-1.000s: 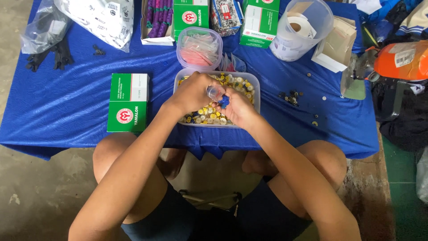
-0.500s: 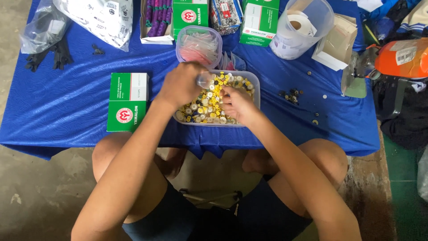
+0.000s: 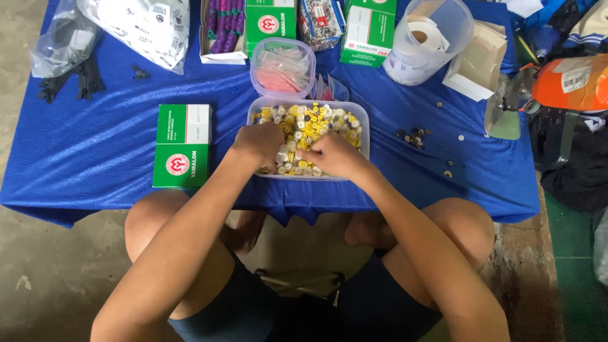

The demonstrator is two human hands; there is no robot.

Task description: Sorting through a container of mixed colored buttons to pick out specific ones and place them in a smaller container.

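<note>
Both hands are down in the clear tub [image 3: 254,109] of buttons [image 3: 316,123], and each grip looks curled and pressed close, but I cannot tell what either one pinches, because the fingertips are buried in the pile. Left hand [image 3: 258,144] sits at the near left side of the tub, knuckles up. Right hand [image 3: 330,156] sits just beside it, at the near edge, and the two hands almost touch. Past both grips, the far half of the tub is full of small yellow, white and dark buttons, all mixed up. So the picking looks like it has a long way to go, because the pile is big and nothing looks sorted inside it. Beyond the tub, a small round tub [image 3: 282,68] with pink stuff in it touches the big tub's far rim. Out to the right of the right hand, a few dark little bits [image 3: 414,135] lie loose on the blue table [image 3: 101,145]; that may be all that is set aside, but I cannot be sure. Off to the left of the left hand lies a green and white box [image 3: 182,146], shut and lying flat. More green boxes [image 3: 271,21] stand far past the hands.
</note>
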